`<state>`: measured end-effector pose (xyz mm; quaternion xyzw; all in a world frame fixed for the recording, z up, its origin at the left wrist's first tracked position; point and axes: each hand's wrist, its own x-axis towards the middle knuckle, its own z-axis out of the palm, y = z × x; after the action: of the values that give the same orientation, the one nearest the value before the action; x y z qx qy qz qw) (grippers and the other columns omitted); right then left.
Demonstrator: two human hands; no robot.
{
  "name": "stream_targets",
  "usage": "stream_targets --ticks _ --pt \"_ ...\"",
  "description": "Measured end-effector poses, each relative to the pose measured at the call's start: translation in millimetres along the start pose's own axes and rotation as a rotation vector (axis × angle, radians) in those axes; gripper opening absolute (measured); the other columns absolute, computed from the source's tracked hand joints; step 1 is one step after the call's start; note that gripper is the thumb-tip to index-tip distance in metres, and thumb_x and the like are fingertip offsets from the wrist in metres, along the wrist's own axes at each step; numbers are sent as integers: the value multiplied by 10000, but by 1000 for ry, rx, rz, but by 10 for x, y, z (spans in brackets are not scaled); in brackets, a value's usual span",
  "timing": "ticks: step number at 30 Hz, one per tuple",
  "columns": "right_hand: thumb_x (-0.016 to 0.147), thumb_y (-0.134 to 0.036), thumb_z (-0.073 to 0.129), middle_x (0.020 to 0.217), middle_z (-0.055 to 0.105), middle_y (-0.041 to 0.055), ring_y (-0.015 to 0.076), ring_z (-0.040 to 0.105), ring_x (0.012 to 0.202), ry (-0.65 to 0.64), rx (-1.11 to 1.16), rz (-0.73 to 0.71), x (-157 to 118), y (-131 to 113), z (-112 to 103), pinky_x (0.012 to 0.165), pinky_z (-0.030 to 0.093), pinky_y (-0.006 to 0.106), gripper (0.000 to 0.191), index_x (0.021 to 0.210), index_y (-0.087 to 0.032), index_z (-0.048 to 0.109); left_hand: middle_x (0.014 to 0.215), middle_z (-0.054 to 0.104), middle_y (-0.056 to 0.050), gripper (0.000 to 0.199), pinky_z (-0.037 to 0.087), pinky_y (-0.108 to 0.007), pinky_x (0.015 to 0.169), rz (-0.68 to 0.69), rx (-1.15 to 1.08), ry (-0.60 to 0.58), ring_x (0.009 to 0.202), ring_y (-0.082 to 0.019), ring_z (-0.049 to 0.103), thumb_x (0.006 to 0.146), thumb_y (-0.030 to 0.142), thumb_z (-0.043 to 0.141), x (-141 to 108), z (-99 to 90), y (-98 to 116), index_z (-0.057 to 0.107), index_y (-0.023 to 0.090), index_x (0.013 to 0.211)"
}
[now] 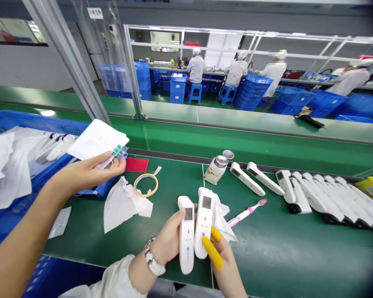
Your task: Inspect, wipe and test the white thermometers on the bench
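Observation:
Near the bench's front edge, my left hand (pixel 168 236), with a watch at the wrist, holds a white thermometer (pixel 187 244) upright, its small screen facing me. Close beside it, my right hand (pixel 222 252), with yellow covers on the thumb and a finger, grips a second white thermometer (pixel 202 223) with a lit grey screen. The thumb lies by its round button. Behind the right hand is a crumpled white cloth (pixel 220 209), partly hidden by the thermometer. A pink and white toothbrush (pixel 248 212) lies just to the right.
Another person's hand (pixel 112 165) reaches in from the left with white papers (pixel 98 140) above a blue basket (pixel 34 118). A tape roll (pixel 146 185), a metal-topped bottle (pixel 216 169) and a row of several thermometers (pixel 326 194) stand or lie on the green bench (pixel 282 256).

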<state>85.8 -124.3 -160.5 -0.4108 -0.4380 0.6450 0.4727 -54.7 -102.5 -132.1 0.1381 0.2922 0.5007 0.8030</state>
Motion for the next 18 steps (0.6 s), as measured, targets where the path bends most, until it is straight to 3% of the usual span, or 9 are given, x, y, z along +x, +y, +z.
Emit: stream_targets --ticks 3,5,7,10,12,15,18 --pt "802 -374 636 1043 688 79 281 625 974 -55 3 51 -59 -32 21 855 497 388 281 1040 -224 633 943 682 -115 555 445 -421 845 -89 -66 -33 1042 -307 569 789 606 438 -2 19 71 655 131 979" --pt "812 -373 625 1042 685 73 271 616 990 -44 -28 48 -95 -24 37 844 497 363 270 1039 -227 621 946 680 -117 566 446 -432 844 -94 -93 -8 1047 -313 564 782 612 433 -6 26 85 649 123 966" --pt "819 -368 616 1051 675 73 262 608 990 17 -130 2 -130 13 46 853 488 356 287 1067 -225 596 965 678 -109 483 443 -433 865 -48 -128 21 1058 -305 558 804 525 447 -2 19 71 640 116 974" --pt "833 -383 582 940 685 75 241 633 793 128 -414 -74 -187 110 40 744 517 350 253 1017 -212 609 1011 672 -89 348 442 -424 898 55 -138 41 1083 -290 549 825 373 471 12 -10 24 628 124 1011" --pt "859 -389 531 906 686 80 234 625 701 128 -560 -127 -226 174 36 669 518 345 228 957 -212 637 1070 656 -61 317 441 -423 916 130 -116 69 1088 -281 552 829 325 505 18 -30 -3 595 167 1089" --pt "900 -345 457 1021 667 93 269 628 845 96 -608 -228 -277 227 51 765 502 377 284 1100 -218 613 1142 627 -9 428 438 -419 935 192 -89 119 1087 -258 563 839 274 528 17 -51 -21 455 275 1261" --pt "901 -286 468 1175 611 88 290 553 1089 53 -584 -262 -318 239 77 918 445 404 397 1295 -238 478 1142 628 -8 548 458 -376 903 180 -67 153 1064 -239 582 848 265 529 15 -60 -24 310 322 1347"
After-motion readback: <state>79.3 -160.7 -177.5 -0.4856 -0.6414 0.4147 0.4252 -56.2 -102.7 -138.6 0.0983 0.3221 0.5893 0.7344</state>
